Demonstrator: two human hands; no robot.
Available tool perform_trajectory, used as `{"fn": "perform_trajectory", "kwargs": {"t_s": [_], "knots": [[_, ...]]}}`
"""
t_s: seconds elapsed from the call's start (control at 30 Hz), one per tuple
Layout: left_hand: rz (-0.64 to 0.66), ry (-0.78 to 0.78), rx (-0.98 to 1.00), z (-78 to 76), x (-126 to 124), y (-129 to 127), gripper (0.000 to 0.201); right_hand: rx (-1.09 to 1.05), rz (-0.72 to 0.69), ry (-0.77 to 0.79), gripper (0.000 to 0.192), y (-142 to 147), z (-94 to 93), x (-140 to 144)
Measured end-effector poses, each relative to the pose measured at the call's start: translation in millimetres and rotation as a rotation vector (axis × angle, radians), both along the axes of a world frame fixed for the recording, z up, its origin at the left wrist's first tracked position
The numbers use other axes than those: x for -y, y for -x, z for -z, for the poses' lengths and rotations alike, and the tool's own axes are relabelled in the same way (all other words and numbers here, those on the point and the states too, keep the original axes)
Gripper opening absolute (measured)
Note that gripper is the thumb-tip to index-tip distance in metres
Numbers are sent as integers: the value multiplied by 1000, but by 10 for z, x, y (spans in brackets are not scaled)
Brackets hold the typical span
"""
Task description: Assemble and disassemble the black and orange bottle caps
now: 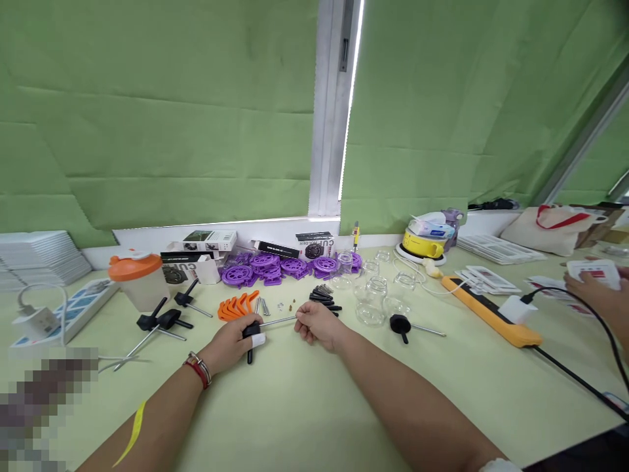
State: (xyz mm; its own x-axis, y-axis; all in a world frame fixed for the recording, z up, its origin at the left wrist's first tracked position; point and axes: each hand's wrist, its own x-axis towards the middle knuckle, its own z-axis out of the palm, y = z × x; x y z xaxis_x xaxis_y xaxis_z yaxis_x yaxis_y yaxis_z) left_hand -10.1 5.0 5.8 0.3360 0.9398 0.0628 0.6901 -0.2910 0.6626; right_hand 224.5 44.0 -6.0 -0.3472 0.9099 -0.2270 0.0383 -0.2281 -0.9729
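Note:
My left hand [227, 344] grips a black plastic knob piece [251, 330] with a short black handle pointing down and a thin metal rod [278, 321] sticking out to the right. White tape wraps the left thumb. At the rod's far end, my right hand [318, 324] is closed in a pinch; anything small between its fingertips is hidden. Just beyond the hands lie orange hooked parts [238, 306], silver bolts [265, 306], small brass-coloured bits [291, 306] and a bunch of black pins [324, 298].
Similar black pieces with rods lie left [170, 319] and right [400, 324]. Purple wheel-like parts [265, 265] are piled behind, near glass jars [372, 305]. A shaker cup [142, 285], a white power strip [81, 314] and an orange power strip [491, 311] flank them. Another person's hand [599, 288] holds cards.

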Motion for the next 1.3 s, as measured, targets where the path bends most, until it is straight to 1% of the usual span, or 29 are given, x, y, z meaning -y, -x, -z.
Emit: {"fn": "perform_trajectory", "kwargs": {"t_s": [0.17,0.37,0.43,0.53,0.6,0.8,0.93,1.0,1.17,1.23,1.3], "knots": [[7,-14,-25,-9,3,-3,29,71,-1,-21,24,39,-7,9],[-1,-5,-10,3,-5,8,32,78,6,-19,27,52,-19,6],[-5,3,1,4,-4,10,34,58,1,-2,24,39,-21,4],[-7,1,11,5,-6,10,36,0,-20,12,13,15,-20,4],[-6,1,9,4,-7,8,35,-17,-29,4,10,6,-18,8],[5,7,-7,-22,11,-2,31,40,-16,-20,18,24,-23,27],[4,13,-10,-25,12,-2,32,55,-14,-25,23,35,-27,20],[-3,20,-3,-17,7,2,34,44,-9,-9,22,28,-29,16],[-3,11,4,-3,0,7,35,-13,-27,-8,8,1,-19,16],[3,2,-2,-3,0,5,34,-7,-32,-21,9,0,-6,15],[5,4,-5,-1,-1,4,33,16,-27,-29,14,8,5,15]]}}
